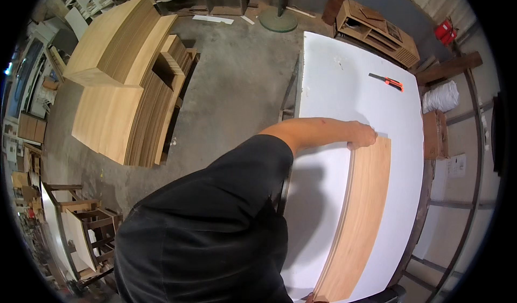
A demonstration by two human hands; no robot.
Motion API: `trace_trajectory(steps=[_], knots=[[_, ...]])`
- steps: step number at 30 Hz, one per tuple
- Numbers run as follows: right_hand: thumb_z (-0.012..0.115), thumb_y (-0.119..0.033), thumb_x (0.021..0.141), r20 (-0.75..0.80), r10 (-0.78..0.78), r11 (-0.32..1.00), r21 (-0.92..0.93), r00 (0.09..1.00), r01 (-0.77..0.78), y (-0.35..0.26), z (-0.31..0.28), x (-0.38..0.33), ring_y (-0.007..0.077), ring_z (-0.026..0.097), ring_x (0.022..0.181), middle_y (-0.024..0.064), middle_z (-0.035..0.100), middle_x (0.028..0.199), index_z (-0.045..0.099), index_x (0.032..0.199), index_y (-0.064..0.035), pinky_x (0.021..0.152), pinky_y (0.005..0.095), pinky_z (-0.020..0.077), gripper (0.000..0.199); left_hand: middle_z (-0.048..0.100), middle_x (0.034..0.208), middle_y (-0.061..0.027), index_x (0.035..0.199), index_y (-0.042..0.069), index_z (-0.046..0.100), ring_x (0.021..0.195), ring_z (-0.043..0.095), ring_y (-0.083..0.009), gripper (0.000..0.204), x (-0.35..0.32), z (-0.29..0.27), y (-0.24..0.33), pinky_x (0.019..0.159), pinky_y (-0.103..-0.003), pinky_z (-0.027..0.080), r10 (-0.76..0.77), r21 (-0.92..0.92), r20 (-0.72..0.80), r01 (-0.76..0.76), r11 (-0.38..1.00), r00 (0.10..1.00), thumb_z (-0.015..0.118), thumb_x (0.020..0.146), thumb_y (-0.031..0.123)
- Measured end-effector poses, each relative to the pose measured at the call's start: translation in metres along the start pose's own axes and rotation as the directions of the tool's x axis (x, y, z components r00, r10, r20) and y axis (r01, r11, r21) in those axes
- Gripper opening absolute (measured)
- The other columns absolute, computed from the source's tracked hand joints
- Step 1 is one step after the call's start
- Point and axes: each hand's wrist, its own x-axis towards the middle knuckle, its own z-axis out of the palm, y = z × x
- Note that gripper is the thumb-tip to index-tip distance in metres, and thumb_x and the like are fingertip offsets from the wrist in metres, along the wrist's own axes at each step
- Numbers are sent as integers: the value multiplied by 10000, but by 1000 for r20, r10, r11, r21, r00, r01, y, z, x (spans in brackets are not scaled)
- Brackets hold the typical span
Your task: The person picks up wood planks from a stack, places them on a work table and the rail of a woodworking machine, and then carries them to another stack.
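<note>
A long, pale wooden board (362, 211) lies lengthwise on a white-topped table (401, 125). Lines along its left edge suggest thin layers or stacked strips; which of these it is, I cannot tell. My left arm, in a short black sleeve, reaches across to the board's far end. There my left hand (362, 135) is closed around the left corner, fingers curled over the end. Only a sliver of my right hand (309, 298) shows at the lower edge of the picture, against the board's near end; most of its fingers are hidden. An orange-and-black utility knife (389, 81) lies beyond the board.
On the floor at left stand tall stacks of wooden panels (107, 117). A wooden cabinet (377, 32) sits past the table's far end. Along the right wall are a cardboard box (435, 135) and a white bundle (441, 97). A round-based post (278, 20) stands at the back.
</note>
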Motion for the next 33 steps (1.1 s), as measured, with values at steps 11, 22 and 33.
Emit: trace_trajectory(steps=[11, 22, 33], knots=[[767, -401, 741, 40, -4, 995, -99, 999, 8, -20, -17, -8, 318, 655, 813, 209, 681, 924, 415, 1332, 79, 728, 405, 520, 838, 536, 1178, -228, 1235, -118, 456, 1107, 520, -346, 796, 8, -23, -2, 706, -450, 515, -86, -305, 230, 155, 940, 969, 740, 531, 121], [790, -498, 692, -80, -50, 998, -31, 996, 48, 25, 6, -6, 364, 647, 831, 247, 656, 1011, 414, 1339, 77, 726, 405, 536, 944, 553, 964, -225, 839, -62, 625, 891, 505, -358, 361, 46, 82, 50, 729, -506, 400, -330, -274, -792, 183, 944, 513, 616, 759, 290], [817, -175, 641, -271, 61, 971, 238, 961, 6, -14, 15, -11, 416, 606, 961, 294, 613, 1033, 393, 1314, 124, 816, 426, 511, 849, 653, 900, -201, 983, 14, 643, 844, 614, -378, 408, 49, 89, -1, 746, -470, 504, -94, -10, -839, 158, 987, 536, 578, 879, 403]])
